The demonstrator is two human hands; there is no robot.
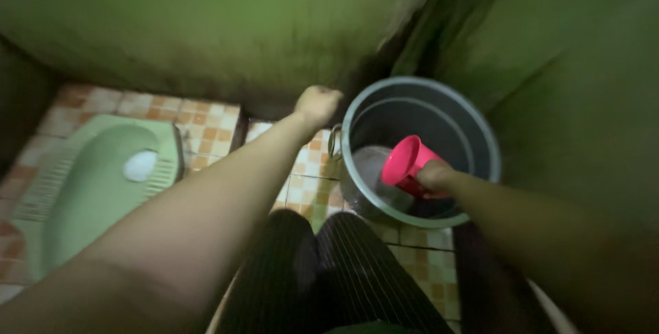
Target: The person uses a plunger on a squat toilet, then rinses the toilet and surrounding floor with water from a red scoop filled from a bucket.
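Hands reach out over a small washroom floor. The right hand (436,175) is wrapped around a bright pink plastic cup (405,162), so this grip is grasping the cup. The cup tips on its side, with its open mouth turned away from the grip, toward the left. Hand and cup both sit inside the top of a big round grey metal bucket (480,135). Under the grip, at the bottom of the bucket, there is something pale that looks like water, but it is too blurry to be sure. A small handle (334,142) sticks out from the bucket's side, left of the cup.

The left hand (317,104) is well apart from the cup, up and to the left of it, past the bucket's rim. Its grip is clenched into a fist. I cannot tell if anything is inside the fist. It is up near the dark, dirty green wall (206,25).

Below this fist lies the floor of small orange and white tiles (206,124). Far to the left of both grips is a pale green squat toilet (89,183) set into the floor. Close to the camera, between the two arms, are the person's knees in dark striped cloth (329,265).
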